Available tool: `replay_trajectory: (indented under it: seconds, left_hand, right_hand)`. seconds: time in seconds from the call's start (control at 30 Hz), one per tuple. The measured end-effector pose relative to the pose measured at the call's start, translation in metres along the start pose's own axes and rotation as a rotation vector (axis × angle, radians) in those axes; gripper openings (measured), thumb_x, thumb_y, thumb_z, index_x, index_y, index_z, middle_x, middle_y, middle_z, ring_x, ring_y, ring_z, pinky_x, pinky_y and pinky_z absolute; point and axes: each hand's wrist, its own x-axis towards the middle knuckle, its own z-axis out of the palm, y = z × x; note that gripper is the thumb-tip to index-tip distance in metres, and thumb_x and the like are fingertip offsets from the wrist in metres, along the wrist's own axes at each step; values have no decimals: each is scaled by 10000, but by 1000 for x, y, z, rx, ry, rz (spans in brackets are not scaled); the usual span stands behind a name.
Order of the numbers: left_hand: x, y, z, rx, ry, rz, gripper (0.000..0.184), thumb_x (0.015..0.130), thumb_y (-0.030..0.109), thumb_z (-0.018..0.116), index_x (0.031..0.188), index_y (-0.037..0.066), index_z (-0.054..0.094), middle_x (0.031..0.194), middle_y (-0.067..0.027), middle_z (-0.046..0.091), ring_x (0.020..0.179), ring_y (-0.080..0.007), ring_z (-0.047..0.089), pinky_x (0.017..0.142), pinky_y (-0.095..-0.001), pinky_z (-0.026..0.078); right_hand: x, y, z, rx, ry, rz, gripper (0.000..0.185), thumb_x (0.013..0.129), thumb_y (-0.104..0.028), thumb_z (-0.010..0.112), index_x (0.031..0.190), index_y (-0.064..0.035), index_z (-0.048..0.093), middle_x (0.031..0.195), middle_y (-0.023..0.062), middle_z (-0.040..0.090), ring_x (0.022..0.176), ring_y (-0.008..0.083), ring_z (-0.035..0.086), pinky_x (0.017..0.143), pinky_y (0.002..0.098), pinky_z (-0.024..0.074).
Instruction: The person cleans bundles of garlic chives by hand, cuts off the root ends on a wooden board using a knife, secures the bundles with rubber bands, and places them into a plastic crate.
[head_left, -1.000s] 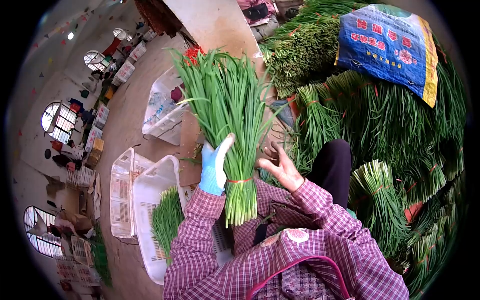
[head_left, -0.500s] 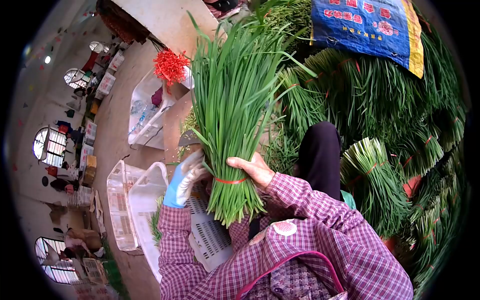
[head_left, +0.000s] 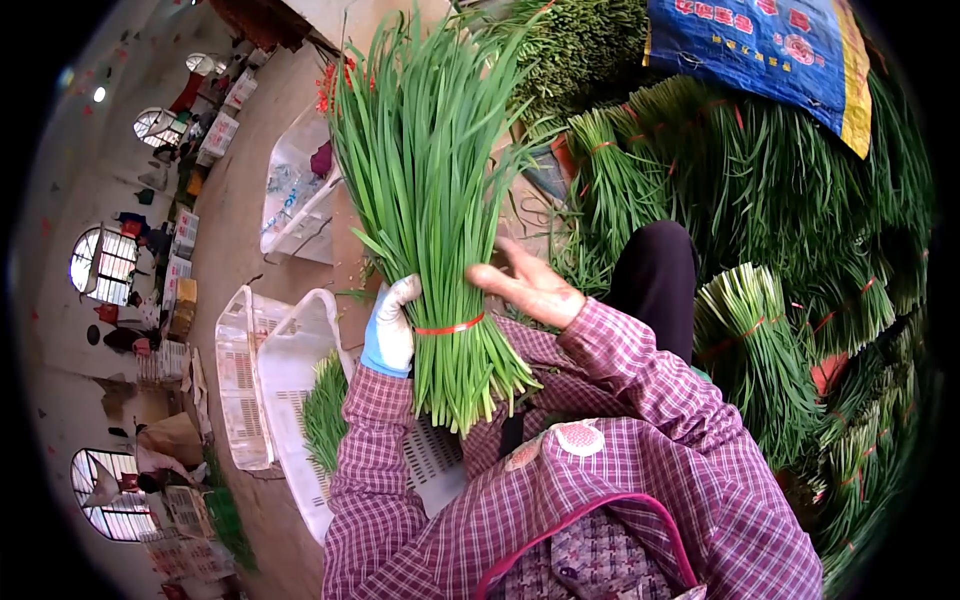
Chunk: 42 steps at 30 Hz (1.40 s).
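Observation:
A thick bunch of long green leaves [head_left: 430,190] stands upright in front of me, its pale stem ends toward my body. A red band [head_left: 449,326] circles it near those ends. My left hand [head_left: 396,322], in a white and blue glove, grips the bunch from the left, at the band. My bare right hand [head_left: 528,285] is at the right side of the bunch, fingers apart and thumb near the stems; whether it touches them is unclear.
White plastic crates [head_left: 290,400] sit at lower left, one with green leaves [head_left: 325,412] inside. Another crate [head_left: 300,190] holds plastic scraps. Banded bunches [head_left: 760,350] are piled on the right, under a blue and yellow sack [head_left: 765,60]. My dark-trousered knee [head_left: 655,280] rises beside them.
The bunch has shifted left and up since half a second ago. My left hand, loose at its side then, has closed on it. My right hand has let go and opened.

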Motion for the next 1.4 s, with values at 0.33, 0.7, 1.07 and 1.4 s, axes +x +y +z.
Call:
replay_trajectory:
  seconds: [0.33, 0.7, 1.07, 1.4]
  left_hand:
    - [5, -3, 5, -59, 91, 165, 345, 849, 147, 581, 1150, -20, 593, 1116, -107, 640, 994, -202, 629, 910, -352, 511]
    - [12, -15, -18, 71, 174, 259, 381, 824, 144, 623, 1158, -29, 563, 1105, -97, 624, 991, -175, 612, 925, -326, 485]
    - [8, -24, -21, 78, 321, 307, 473, 859, 257, 635, 1217, -39, 541, 1199, -114, 594, 1148, -196, 536, 1048, -347, 389]
    - [9, -5, 19, 130, 81, 312, 355, 900, 166, 512, 1168, -61, 562, 1098, -142, 648, 1003, -224, 632, 915, -357, 501]
  right_hand:
    - [4, -56, 17, -213, 278, -230, 220, 811, -150, 682, 922, 26, 611, 733, 92, 655, 648, 148, 627, 620, 282, 504]
    - [19, -25, 28, -131, 321, -208, 247, 803, -158, 694, 934, 19, 580, 748, 93, 658, 672, 159, 638, 645, 300, 516]
    - [-2, -12, 40, 180, 368, -377, 123, 930, -111, 576, 955, -30, 488, 805, 15, 544, 684, 47, 489, 640, 208, 435]
    - [-18, -77, 23, -42, -470, -81, 237, 932, -248, 572, 926, -10, 579, 812, 73, 617, 737, 178, 634, 676, 303, 517]
